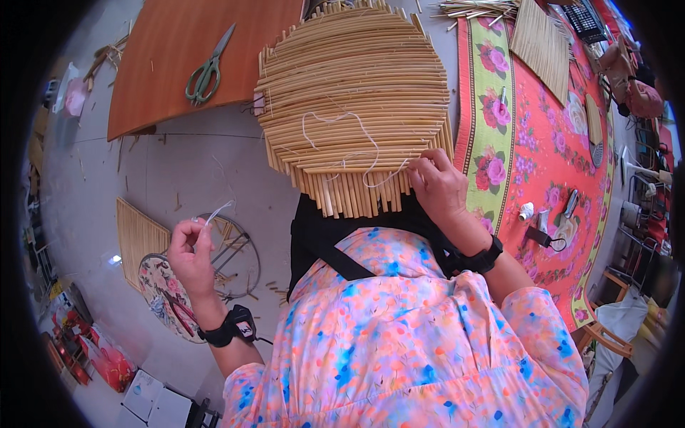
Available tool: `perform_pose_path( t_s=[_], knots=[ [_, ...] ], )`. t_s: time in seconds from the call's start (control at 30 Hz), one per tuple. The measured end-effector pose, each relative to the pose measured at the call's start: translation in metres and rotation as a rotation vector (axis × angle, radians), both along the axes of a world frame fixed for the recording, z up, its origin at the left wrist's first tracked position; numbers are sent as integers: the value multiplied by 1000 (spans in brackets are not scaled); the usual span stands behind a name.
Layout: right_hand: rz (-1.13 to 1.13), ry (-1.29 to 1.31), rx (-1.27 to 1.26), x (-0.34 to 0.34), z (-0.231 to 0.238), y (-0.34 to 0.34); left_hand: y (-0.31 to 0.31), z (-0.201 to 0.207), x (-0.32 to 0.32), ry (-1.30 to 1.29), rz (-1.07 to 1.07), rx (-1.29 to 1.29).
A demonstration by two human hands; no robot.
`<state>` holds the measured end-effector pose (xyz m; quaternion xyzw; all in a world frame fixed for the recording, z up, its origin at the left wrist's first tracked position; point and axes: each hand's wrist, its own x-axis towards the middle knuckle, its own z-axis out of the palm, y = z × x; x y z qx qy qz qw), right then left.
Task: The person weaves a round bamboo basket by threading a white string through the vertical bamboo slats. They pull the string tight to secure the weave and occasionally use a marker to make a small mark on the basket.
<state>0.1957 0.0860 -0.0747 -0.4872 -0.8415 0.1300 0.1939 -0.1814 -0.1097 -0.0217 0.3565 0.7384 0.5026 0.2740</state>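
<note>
A rounded panel of straw-coloured sticks (349, 93) lies before my lap, its sticks laid side by side over a crossing layer that shows at the near edge. A loose white thread (365, 135) curls over its lower half. At the panel's near right edge, my right hand (440, 187) is closed, fingertips pinched where the thread runs to them. My left hand (191, 253) is raised off to the left, away from the panel, with thumb and fingers closed on a short looped piece of white thread (220, 210).
Green-handled scissors (205, 80) lie on the brown tabletop (164, 43) at far left. A round stool frame (246, 250) and stick scraps are on the floor. To the right, a flowered red cloth (546, 164) carries small tools and another stick panel (542, 50).
</note>
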Motion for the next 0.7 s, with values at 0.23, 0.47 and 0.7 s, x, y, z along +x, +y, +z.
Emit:
perform_pose_path(
  t_s=[0.23,0.47,0.7],
  knots=[
    [31,-6,89,2,-16,5,-33,32,-6,39,176,-17],
    [5,-92,-5,15,-23,5,-119,90,-73,-128,450,346],
    [39,-2,-68,15,-26,11,-213,69,-101,-99,888,424]
  ],
)
